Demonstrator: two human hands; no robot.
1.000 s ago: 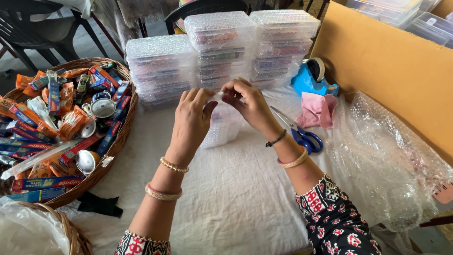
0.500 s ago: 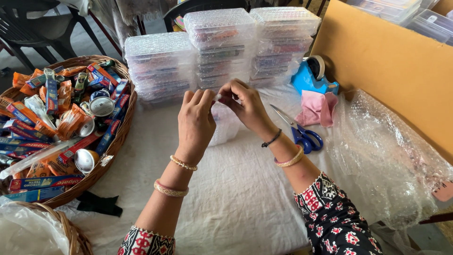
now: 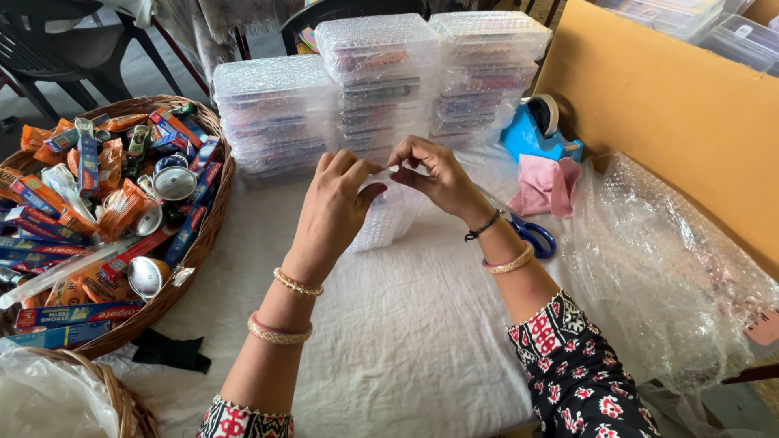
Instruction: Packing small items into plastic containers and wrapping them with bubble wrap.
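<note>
My left hand [image 3: 337, 203] and my right hand [image 3: 430, 172] meet over a small clear box wrapped in bubble wrap [image 3: 388, 217] that stands on the white tablecloth [image 3: 406, 341]. Both hands pinch the top edge of the wrap, fingertips nearly touching. Most of the box is hidden behind my hands. Three stacks of similar bubble-wrapped boxes [image 3: 381, 81] stand just beyond.
A wicker basket [image 3: 199, 251] at the left holds several toothpaste cartons, tubes and small tins. Blue scissors [image 3: 531, 235], a pink cloth [image 3: 542, 185] and a blue tape dispenser [image 3: 540, 130] lie at the right. A loose sheet of bubble wrap [image 3: 673, 276] lies before a cardboard wall [image 3: 682, 113].
My hands have stayed on the wrapped box, shifting their fingers slightly along its top edge. The view has tilted a little; nothing else moved.
</note>
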